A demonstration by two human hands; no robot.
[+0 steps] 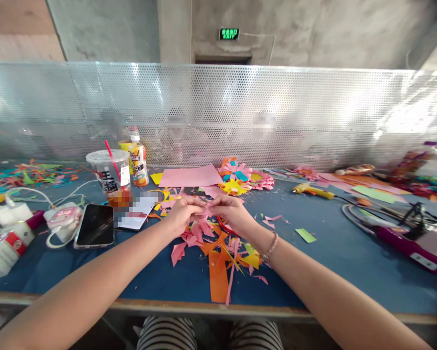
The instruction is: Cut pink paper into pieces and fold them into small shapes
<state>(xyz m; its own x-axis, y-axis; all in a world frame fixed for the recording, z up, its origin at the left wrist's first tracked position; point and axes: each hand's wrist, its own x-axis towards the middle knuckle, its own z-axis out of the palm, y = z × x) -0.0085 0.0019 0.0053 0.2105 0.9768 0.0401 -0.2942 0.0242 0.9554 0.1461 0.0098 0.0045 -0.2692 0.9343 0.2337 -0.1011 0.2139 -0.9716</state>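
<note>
My left hand (pixel 183 214) and my right hand (pixel 231 209) meet over the middle of the table, fingers pinched together. Between them is a small piece of pink paper (pixel 206 210), partly covered by the fingertips. Just under the hands lies a heap of pink paper scraps (pixel 196 233). A red curved handle (pixel 223 226), perhaps of scissors, shows beside my right palm. An orange paper strip (pixel 218 277) reaches toward the front edge. Behind the hands are a pink paper sheet (pixel 191 176) and folded paper flowers (pixel 236 177) in pink, yellow, orange and blue.
To the left stand a plastic cup (pixel 111 175) with a straw, a drink bottle (pixel 138 163) and a phone (pixel 95 226). A yellow glue gun (pixel 313 190) and a purple device (pixel 408 248) lie to the right. A perforated metal screen (pixel 218 112) closes off the back.
</note>
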